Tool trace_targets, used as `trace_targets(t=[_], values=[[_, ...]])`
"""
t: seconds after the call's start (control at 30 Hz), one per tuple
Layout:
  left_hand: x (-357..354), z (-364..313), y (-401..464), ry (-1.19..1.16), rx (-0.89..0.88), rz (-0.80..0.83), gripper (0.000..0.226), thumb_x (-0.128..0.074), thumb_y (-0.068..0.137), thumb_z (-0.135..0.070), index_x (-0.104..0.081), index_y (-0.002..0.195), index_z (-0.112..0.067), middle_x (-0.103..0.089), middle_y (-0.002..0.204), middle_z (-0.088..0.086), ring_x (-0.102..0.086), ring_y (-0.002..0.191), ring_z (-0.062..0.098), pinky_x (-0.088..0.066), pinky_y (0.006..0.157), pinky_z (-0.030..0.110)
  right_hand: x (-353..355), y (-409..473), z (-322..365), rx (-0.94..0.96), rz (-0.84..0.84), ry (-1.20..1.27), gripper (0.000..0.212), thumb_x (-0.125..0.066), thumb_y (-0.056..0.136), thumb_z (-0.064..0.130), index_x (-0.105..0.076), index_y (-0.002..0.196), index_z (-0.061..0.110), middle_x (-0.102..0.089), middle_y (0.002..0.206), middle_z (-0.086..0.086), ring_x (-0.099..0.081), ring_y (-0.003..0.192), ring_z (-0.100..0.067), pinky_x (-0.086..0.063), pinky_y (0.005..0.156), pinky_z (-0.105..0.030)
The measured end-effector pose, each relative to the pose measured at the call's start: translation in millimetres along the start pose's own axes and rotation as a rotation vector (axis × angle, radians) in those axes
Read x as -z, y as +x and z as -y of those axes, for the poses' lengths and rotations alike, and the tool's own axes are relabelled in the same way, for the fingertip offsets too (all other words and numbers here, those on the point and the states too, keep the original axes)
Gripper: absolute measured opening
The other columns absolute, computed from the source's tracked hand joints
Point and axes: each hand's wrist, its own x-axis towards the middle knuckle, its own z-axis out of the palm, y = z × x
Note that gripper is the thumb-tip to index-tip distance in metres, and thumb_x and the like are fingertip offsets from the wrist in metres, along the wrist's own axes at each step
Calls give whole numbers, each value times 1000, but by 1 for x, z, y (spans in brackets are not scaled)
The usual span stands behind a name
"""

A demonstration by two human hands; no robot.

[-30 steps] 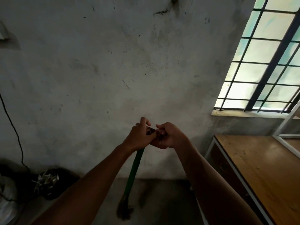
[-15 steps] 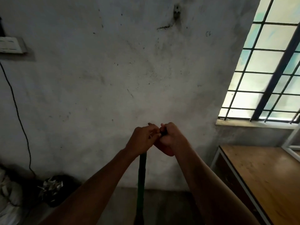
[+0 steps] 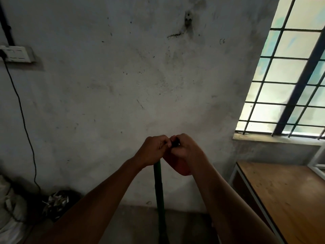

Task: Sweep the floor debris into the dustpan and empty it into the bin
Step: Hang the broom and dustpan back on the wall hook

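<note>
- Far left, a white switch plate [image 3: 15,54] sits on the wall with a black cable [image 3: 22,118] plugged in and trailing down to the floor; no lettering on it is readable from here.
- Low in the left corner there's a dark bin [image 3: 59,204] with crumpled scraps showing at its mouth, parked against the wall out of the walkway. My guess is that's where the sweepings end up.
- Now the left hand [image 3: 152,151]: fingers curled round the very top of the broom handle [image 3: 158,187], holding the green shaft upright in front of the body.
- The handle runs straight down out of the bottom of the view, so the bristles and any debris are hidden. No dustpan is visible.
- The right hand [image 3: 184,150] is pressed against the left, fingertips pinching a small dark cap or loop at the handle's tip. It looks like fiddling with the end, not sweeping.
- Above, a small fixture [image 3: 188,17] on the wall may be a hook, which would explain the raised broom. That's a guess.
- A faint scribble [image 3: 222,41] on the plaster is illegible.
- On the right, a barred window [image 3: 290,76] over a bare wooden worktop [image 3: 284,196].
</note>
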Motion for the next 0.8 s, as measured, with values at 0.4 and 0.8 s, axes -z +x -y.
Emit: trace_targets(t=[0.4,0.8], values=[[10,-19,65,128,77,-7,11,-65,99,-24,-74,99,-18,-70,89,-12,-65,83,3,-45,70,18,51,25,20,554,-182,-1040,16,-65,96,38,-71,111,34,-65,88,2,-59,80,-11,-50,79,-35],[29,-22,97,93,135,67,16,-66,99,-32,-77,100,-21,-72,91,-12,-65,87,-2,-45,68,18,34,41,67,965,-87,-1471,10,-74,94,27,-80,94,19,-77,89,6,-68,83,-6,-42,75,-10]])
